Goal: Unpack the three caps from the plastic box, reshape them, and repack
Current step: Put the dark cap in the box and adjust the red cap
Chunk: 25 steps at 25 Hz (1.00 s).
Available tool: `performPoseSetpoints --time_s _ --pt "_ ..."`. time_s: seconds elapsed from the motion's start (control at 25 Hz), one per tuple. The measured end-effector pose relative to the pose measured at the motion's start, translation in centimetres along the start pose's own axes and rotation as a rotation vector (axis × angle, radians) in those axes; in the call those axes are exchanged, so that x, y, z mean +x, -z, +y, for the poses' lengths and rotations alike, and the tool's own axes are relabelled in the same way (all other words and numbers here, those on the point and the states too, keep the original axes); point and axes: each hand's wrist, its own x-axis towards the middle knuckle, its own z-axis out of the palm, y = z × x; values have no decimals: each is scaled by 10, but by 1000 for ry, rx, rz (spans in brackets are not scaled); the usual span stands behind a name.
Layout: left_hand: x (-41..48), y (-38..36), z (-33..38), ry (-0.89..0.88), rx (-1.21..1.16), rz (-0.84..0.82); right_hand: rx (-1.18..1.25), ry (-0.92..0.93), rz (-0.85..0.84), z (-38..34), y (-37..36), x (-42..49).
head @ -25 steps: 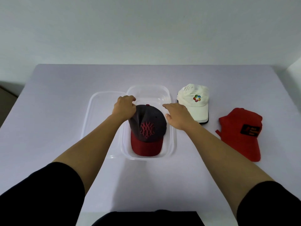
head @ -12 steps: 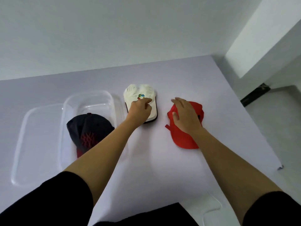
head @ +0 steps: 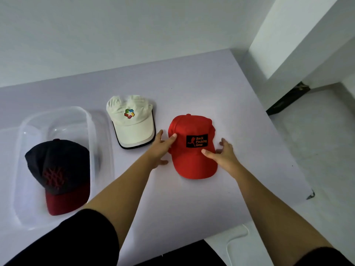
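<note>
**Red cap between my hands, and several ways to spoil it**

My left hand (head: 160, 148) sits at the left edge of the red fabric cap with the black "Back Packing Gear" patch (head: 194, 148), fingers spread, thumb resting on the crown beside the patch. My right hand (head: 222, 153) is at the cap's right edge, thumb laid on the crown below the patch, fingers fanned past the side. Neither hand has closed on anything; I am touching and flanking the cap, not gripping it. It lies flat on the pale lilac table (head: 192, 89), brim towards me.

The crown looks soft, so if I pinch from the sides with thumbs pressing down, I judge I will crease the front panel instead of rounding it out. Lifting by the crown alone could let the brim droop and fold the cap again.

The white cap with the coloured logo and dark-edged brim (head: 132, 121) lies just beside my left hand; a careless sweep of that wrist could nudge it out of shape.

The clear plastic box (head: 96, 131) stands to the left, with the dark navy cap with the maroon brim (head: 57, 169) lying in it. Dropping the red one on top carelessly would probably flatten both. The table's right edge is not far, so a push outward could send the cap over.
</note>
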Motion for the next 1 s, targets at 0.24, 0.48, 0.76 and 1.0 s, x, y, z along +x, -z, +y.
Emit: performPoseSetpoints --time_s 0.24,0.48,0.76,1.0 --pt "8 -8 11 -30 28 -106 -10 35 -108 -6 -4 4" --pt "3 -4 -2 -29 -129 -112 68 13 -213 -5 -4 5" --pt "10 -4 -15 -86 -149 -74 57 149 -108 -18 -3 12" --pt "17 -1 -14 -315 215 247 -68 198 -155 -22 0 29"
